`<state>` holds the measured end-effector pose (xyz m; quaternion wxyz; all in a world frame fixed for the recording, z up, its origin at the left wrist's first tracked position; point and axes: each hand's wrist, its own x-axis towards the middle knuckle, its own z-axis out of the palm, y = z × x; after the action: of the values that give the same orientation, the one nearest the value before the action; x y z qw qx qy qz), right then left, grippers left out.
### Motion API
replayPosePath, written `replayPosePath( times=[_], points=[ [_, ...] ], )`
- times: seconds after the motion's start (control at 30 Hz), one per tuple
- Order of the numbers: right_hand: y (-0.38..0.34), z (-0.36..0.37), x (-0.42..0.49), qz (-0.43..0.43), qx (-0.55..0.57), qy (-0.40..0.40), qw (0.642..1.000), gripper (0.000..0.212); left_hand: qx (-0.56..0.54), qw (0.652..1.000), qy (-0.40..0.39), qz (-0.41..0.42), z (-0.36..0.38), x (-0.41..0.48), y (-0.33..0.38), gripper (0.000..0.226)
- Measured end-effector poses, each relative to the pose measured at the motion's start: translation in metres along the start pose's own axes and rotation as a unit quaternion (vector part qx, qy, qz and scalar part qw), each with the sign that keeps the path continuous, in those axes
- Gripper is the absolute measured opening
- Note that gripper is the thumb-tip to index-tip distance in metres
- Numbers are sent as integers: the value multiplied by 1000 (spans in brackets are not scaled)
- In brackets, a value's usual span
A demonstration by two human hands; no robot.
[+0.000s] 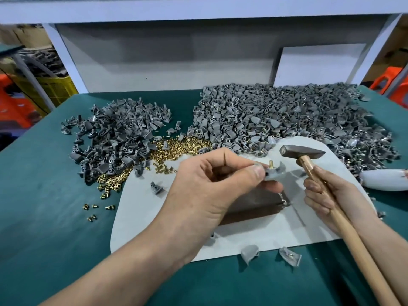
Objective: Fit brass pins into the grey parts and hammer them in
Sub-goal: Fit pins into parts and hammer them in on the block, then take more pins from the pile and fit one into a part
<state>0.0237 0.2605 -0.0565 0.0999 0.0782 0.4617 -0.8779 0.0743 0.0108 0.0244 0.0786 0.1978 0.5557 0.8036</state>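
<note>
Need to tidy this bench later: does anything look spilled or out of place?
A few brass pins lie scattered on the table left of the mat, apart from the pin pile. Two grey parts lie loose just off the mat's near edge. Nothing looks damaged.

Open over green table [39, 195] at left and near edge. Blocked behind by left heap [114, 133] and right heap [287, 120] of parts, pins [176, 146] between. Dark block [254, 205] mid-mat [141, 217].

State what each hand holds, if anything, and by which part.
Left hand pinches a grey part by one end, a pin standing in it. Right hand grips the hammer by its handle, just below the head.
</note>
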Motion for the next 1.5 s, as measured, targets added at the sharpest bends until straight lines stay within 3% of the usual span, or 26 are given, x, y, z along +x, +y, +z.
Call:
replayPosePath(
  times=[0.3, 0.43, 0.57, 0.63, 0.73, 0.87, 0.93, 1.03, 1.17, 1.23, 1.33, 1.37, 1.43, 1.5],
  points=[
    [4, -7, 4, 0, 20, -17, 1000, 8, -62, 993, 14, -94, 20, 7, 2, 4],
    [6, -10, 7, -2, 20, -22, 1000, 14, 10, 988, 8, -157, 45, 50, 11, 28],
    [5, -11, 2, 3, -3, -14, 1000, 11, 142, 983, 61, -95, 70, 163, 19, 19],
    [6, -8, 0, -6, -38, 11, 999, 16, 328, 939, 90, -52, 51, 211, 8, 23],
    [9, -2, -1, -4, -116, 59, 991, 9, 593, 798, 48, -92, 12, 237, -18, 43],
    [8, 5, -7, -4, -170, 78, 982, 18, 681, 712, -68, -158, -35, 214, -66, 39],
    [6, 9, -13, -40, -238, 101, 965, 18, 711, 683, -95, -139, -45, 209, -77, 39],
    [11, 10, -16, -111, -353, 158, 916, 11, 706, 698, -72, -95, -50, 208, -85, 34],
    [12, 9, -18, -205, -583, 212, 757, 28, 694, 716, -53, -60, -53, 212, -90, 25],
    [3, 6, -20, -231, -600, 231, 730, 32, 669, 741, -36, -54, -53, 214, -90, 25],
    [-6, -1, -22, -220, -601, 251, 727, 30, 616, 785, -17, -55, -57, 214, -81, 37],
    [-6, -1, -23, -216, -608, 251, 722, 29, 624, 780, -4, -43, -65, 214, -74, 35],
    [-4, 1, -23, -221, -625, 239, 710, 27, 697, 715, 45, -25, -98, 211, -57, 25],
    [-2, 3, -22, -225, -636, 230, 701, 25, 744, 656, 108, -74, -146, 200, -43, 25]
  ],
)
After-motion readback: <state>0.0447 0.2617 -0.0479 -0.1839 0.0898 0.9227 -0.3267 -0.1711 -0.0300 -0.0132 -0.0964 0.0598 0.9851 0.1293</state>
